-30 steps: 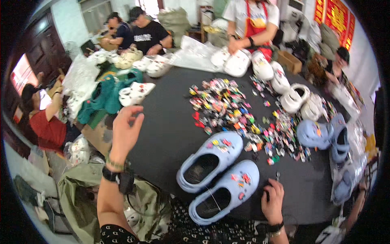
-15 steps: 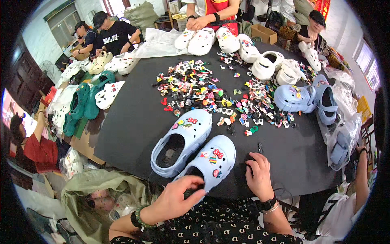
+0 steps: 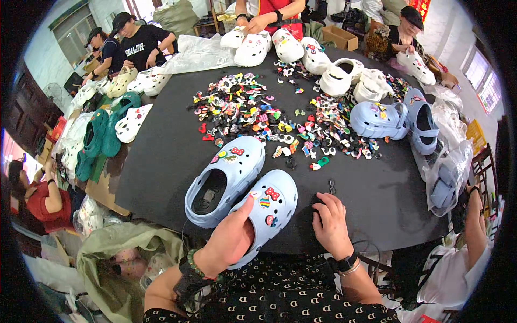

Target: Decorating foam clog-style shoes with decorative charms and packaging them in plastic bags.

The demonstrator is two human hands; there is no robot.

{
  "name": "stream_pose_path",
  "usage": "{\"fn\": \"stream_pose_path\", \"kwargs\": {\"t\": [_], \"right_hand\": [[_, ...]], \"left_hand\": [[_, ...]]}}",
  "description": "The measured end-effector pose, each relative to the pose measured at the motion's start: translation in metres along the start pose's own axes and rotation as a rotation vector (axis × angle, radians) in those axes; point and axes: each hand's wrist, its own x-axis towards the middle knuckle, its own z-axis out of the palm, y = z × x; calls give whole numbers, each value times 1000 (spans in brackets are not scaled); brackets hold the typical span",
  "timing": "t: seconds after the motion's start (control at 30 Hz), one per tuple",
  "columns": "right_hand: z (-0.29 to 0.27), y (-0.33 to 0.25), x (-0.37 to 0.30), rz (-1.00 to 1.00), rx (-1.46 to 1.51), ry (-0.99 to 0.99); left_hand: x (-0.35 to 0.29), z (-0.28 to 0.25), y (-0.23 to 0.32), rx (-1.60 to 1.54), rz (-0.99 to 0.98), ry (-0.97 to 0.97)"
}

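A pair of light blue clogs stands on the black table in front of me. My left hand [image 3: 230, 237] is closed on the right-hand clog [image 3: 279, 200], fingers inside its opening and thumb on the upper beside the charms. That clog bears a red bow charm [image 3: 272, 193], a rainbow-striped one [image 3: 264, 203] and a round red-and-blue one [image 3: 271, 220]. The left-hand clog [image 3: 245, 156] stands close beside it, also with charms, untouched. My right hand [image 3: 332, 226] rests on the table with loosely bent fingers, thumb apart, nothing visible in them. Just beyond its fingertips lies a small dark piece [image 3: 332, 186].
Heaps of colourful shoe charms [image 3: 237, 102] cover the table's middle. Another blue clog pair [image 3: 379, 120] and plastic bags [image 3: 446, 172] lie right. White clogs [image 3: 253, 49] line the far edge, green clogs [image 3: 110, 137] the left. An olive sack [image 3: 102, 258] sits lower left. Several people work around.
My left hand has moved its fingers into the right-hand clog and laid its thumb on the upper. The whole view has shifted slightly; my right hand stays near the same small dark piece.
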Motion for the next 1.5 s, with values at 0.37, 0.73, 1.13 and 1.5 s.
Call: {"fn": "stream_pose_path", "kwargs": {"t": [0.37,0.73,1.13,1.5], "right_hand": [[-9,2,2,23,139,-42],[-35,-58,67,-373,414,-206],[-24,-71,85,-288,376,-214],[1,-75,87,-295,446,-29]], "left_hand": [[-12,-7,-7,234,77,203],[-17,-28,-2,404,192,153],[-24,-41,-12,409,186,7],[-20,-42,-10,447,238,27]]}}
